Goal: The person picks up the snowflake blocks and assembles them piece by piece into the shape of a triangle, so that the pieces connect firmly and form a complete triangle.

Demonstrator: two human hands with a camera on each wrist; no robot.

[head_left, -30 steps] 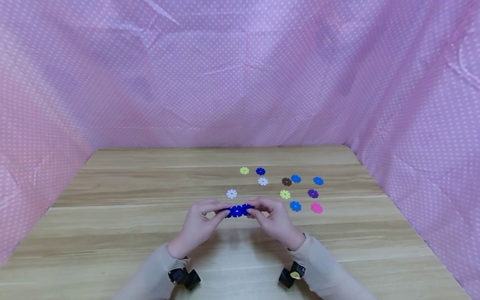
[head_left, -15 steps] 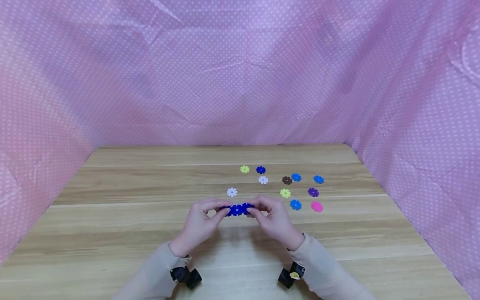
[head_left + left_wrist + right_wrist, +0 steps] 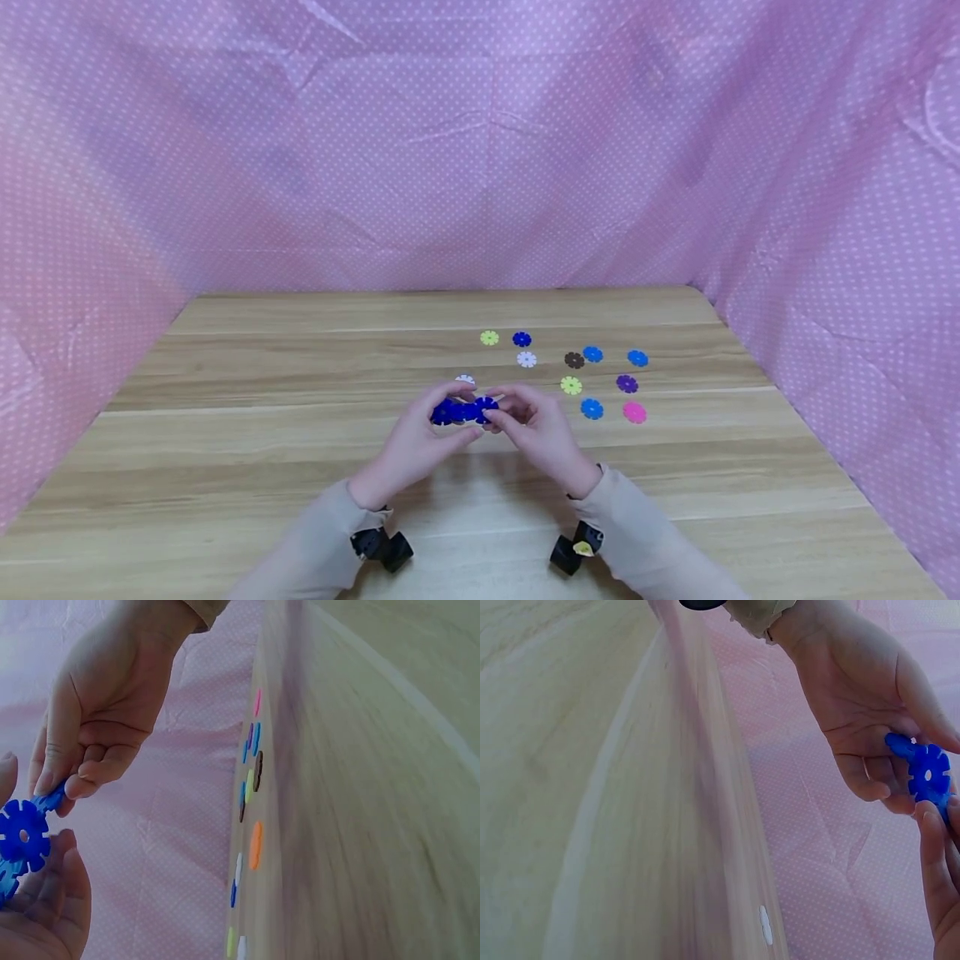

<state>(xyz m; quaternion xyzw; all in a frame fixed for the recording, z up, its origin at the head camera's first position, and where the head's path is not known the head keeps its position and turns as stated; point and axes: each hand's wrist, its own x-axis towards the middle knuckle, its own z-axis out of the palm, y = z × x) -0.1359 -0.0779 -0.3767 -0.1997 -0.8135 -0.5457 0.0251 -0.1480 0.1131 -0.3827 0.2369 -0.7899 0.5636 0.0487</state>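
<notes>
A short chain of dark blue notched snowflake discs (image 3: 465, 412), slotted together at angles, hangs between my hands above the table. My right hand (image 3: 546, 433) pinches the disc at the right end between thumb and fingers, also plain in the left wrist view, where the chain's middle disc (image 3: 24, 835) faces the camera. Around the other end, my left hand (image 3: 415, 433) is spread, its thumb lifted away from the discs. In the right wrist view the chain's far end (image 3: 900, 744) lies against the left hand's loosely bent fingers (image 3: 866, 780).
Several loose discs lie flat beyond and right of my hands, among them a yellow disc (image 3: 489, 337), a brown disc (image 3: 573, 360), a purple disc (image 3: 627, 383) and a pink disc (image 3: 634, 412). A white disc (image 3: 465, 379) is partly hidden behind my left fingers. Pink dotted cloth (image 3: 480, 167) surrounds the wooden table (image 3: 225, 467).
My left thumb and fingers have loosened from the chain's left end and spread around it. The chain has shifted slightly left and turned, with my right hand still pinching its right end.
</notes>
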